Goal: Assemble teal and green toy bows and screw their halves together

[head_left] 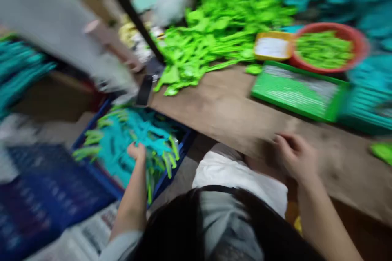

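Observation:
My left hand (136, 151) reaches down into a blue crate (98, 175) at the lower left. Its fingers are curled at a teal plastic piece with green ends (156, 135) and seem to grip it, though motion blurs the contact. More teal and green plastic pieces (113, 142) fill the crate beneath. Over the front edge of the wooden table (229, 98), my right hand (295, 155) is closed, thumb and forefinger drawn together. Anything inside those fingers is hidden.
Bright green plastic parts (232, 12) are heaped at the back of the table. A green tray (294, 94), a yellow container (272, 46) and a red basin (332, 67) with small green parts stand to the right. Teal parts (373, 16) lie behind. A dark post (131, 12) rises at the table's left corner.

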Motion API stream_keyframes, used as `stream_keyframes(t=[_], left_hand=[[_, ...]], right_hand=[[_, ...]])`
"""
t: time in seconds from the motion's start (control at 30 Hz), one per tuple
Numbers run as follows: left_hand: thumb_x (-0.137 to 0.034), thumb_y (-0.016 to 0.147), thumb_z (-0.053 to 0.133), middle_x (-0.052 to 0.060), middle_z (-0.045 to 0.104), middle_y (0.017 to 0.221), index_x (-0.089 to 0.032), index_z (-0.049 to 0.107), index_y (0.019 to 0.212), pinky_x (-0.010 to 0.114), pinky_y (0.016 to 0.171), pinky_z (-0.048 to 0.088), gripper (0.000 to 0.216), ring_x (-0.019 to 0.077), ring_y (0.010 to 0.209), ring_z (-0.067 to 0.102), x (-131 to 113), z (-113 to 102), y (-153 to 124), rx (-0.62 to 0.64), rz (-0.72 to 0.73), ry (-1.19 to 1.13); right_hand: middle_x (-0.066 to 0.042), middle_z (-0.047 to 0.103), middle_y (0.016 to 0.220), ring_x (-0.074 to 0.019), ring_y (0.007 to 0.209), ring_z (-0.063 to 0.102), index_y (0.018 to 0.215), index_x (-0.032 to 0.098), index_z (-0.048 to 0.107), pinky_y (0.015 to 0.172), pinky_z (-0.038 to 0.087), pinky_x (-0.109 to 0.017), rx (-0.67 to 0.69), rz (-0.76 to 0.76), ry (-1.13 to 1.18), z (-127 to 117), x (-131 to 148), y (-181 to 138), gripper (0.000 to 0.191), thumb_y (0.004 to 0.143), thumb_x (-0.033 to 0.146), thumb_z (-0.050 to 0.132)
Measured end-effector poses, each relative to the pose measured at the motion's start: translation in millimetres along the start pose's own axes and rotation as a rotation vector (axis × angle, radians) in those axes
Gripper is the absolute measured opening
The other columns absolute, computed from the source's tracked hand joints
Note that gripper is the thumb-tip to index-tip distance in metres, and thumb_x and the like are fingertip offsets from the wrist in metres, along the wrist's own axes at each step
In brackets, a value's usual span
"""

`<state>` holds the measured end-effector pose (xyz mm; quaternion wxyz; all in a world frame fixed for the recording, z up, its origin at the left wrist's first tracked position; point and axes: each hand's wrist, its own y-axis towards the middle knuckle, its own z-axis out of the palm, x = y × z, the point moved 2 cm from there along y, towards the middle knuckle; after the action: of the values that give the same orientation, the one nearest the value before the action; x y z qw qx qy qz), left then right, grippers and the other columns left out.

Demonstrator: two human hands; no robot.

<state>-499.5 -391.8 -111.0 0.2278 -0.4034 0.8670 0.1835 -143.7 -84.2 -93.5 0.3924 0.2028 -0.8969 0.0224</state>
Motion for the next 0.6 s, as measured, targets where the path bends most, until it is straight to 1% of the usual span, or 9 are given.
stream_keyframes(t=[0.1,0.13,0.17,0.23,0.33,0.43,0.5,0.57,0.6], left_hand=[[-0.037,0.095,0.047,0.002,0.068,0.104,-0.034,0.057,0.126,0.054,0.086,0.055,0.032,0.0324,0.1,0.066,-6.3,53.3,16.3,0.06,0.288,-0.096],[-0.033,0.095,0.045,0.002,0.069,0.099,-0.038,0.054,0.128,0.057,0.083,0.055,0.035,0.0334,0.096,0.068,-10.3,76.2,20.1,0.049,0.394,-0.117],[-0.031,0.094,0.043,0.003,0.07,0.096,-0.04,0.051,0.132,0.056,0.076,0.058,0.039,0.0322,0.09,0.069,-17.6,98.6,20.7,-0.031,0.554,-0.05],[-0.026,0.089,0.051,0.003,0.071,0.092,-0.037,0.055,0.129,0.054,0.071,0.06,0.041,0.0315,0.083,0.071,-38.5,141.9,13.6,0.078,0.749,-0.116],[-0.019,0.086,0.056,0.006,0.073,0.085,-0.024,0.06,0.121,0.038,0.066,0.061,0.035,0.0241,0.073,0.072,-84.4,177.8,-12.0,0.226,1.078,-0.184],[-0.015,0.086,0.057,0.006,0.075,0.084,-0.02,0.063,0.113,0.028,0.067,0.059,0.028,0.0185,0.07,0.073,-124.7,187.6,-26.1,0.329,1.266,-0.215],[-0.016,0.087,0.058,0.005,0.076,0.084,-0.021,0.065,0.108,0.025,0.066,0.058,0.023,0.017,0.068,0.073,-140.1,190.1,-24.6,0.369,1.317,-0.213],[-0.017,0.087,0.059,0.004,0.076,0.087,-0.022,0.065,0.107,0.025,0.068,0.058,0.022,0.0174,0.07,0.073,-148.4,192.2,-20.5,0.421,1.344,-0.214],[-0.017,0.087,0.059,0.004,0.077,0.089,-0.022,0.065,0.108,0.025,0.069,0.058,0.023,0.0177,0.072,0.073,-151.7,192.7,-19.3,0.456,1.359,-0.221]], right_hand=[[-0.005,0.073,0.084,-0.0186,0.073,0.068,0.087,0.022,0.069,0.068,0.056,-0.033,-0.013,-0.023,0.001,-9.3,7.2,-14.6,0.025,0.087,0.043,0.055],[-0.004,0.073,0.084,-0.0174,0.075,0.068,0.088,0.022,0.069,0.071,0.055,-0.031,-0.01,-0.023,0.004,-14.9,6.4,-17.0,0.025,0.089,0.041,0.053],[-0.004,0.073,0.085,-0.0163,0.077,0.068,0.088,0.023,0.069,0.073,0.055,-0.03,-0.015,-0.017,0.003,-23.2,3.5,-18.9,0.025,0.09,0.04,0.052],[-0.003,0.073,0.089,-0.0148,0.079,0.067,0.091,0.024,0.069,0.075,0.053,-0.028,-0.057,0.017,-0.016,-50.0,-7.8,-26.3,0.026,0.092,0.041,0.049],[-0.003,0.072,0.092,-0.015,0.082,0.066,0.092,0.024,0.068,0.077,0.052,-0.029,-0.313,0.159,-0.138,-117.9,-35.0,-59.4,0.025,0.09,0.041,0.05],[-0.005,0.07,0.092,-0.0176,0.084,0.064,0.092,0.02,0.066,0.081,0.051,-0.034,-0.693,0.451,-0.307,-203.4,-79.0,-117.0,0.026,0.088,0.04,0.051],[-0.01,0.068,0.099,-0.0202,0.091,0.063,0.102,0.015,0.062,0.086,0.05,-0.038,-0.891,0.767,-0.4,-251.9,-116.5,-159.6,0.029,0.087,0.036,0.048],[-0.017,0.06,0.12,-0.0243,0.112,0.056,0.119,0.013,0.055,0.099,0.043,-0.043,-0.977,1.162,-0.509,-280.4,-151.9,-198.4,0.04,0.085,0.032,0.052],[-0.024,0.053,0.129,-0.0305,0.121,0.05,0.124,0.008,0.051,0.103,0.038,-0.05,-0.996,1.267,-0.507,-286.1,-166.6,-213.6,0.05,0.081,0.032,0.057]])
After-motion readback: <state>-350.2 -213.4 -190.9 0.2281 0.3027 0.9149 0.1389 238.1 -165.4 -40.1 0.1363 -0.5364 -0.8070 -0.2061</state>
